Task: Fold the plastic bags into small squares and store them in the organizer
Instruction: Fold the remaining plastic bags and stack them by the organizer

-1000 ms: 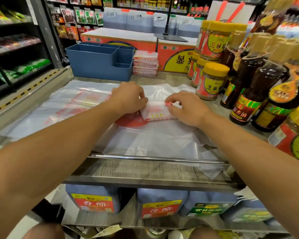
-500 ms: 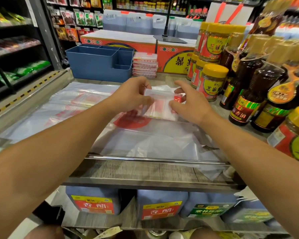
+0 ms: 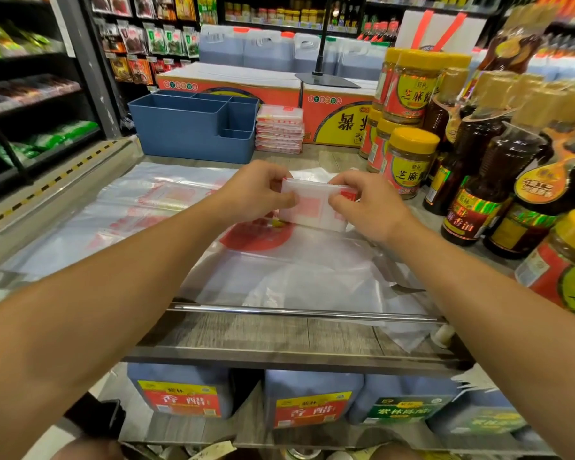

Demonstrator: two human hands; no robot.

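Note:
A folded white plastic bag (image 3: pixel 312 207) with red print is held upright just above the shelf top. My left hand (image 3: pixel 256 190) pinches its left edge and my right hand (image 3: pixel 369 204) pinches its right edge. Beneath them lie several flat, unfolded clear bags (image 3: pixel 166 207) with red print, spread over the shelf. The blue organizer (image 3: pixel 193 127) with several compartments stands at the back, left of centre. A stack of folded bags (image 3: pixel 279 129) sits beside it on its right, outside the organizer.
Yellow-lidded jars (image 3: pixel 409 161) and dark sauce bottles (image 3: pixel 485 180) crowd the right side. Red cartons (image 3: pixel 339 117) stand behind the stack. A metal rail (image 3: pixel 306 312) runs along the shelf's front edge. Store shelving (image 3: pixel 30 94) lines the left.
The folded bag lay flat under both hands a second ago. Both hands have lifted it off the pile and turned it upright, moving it slightly away from me.

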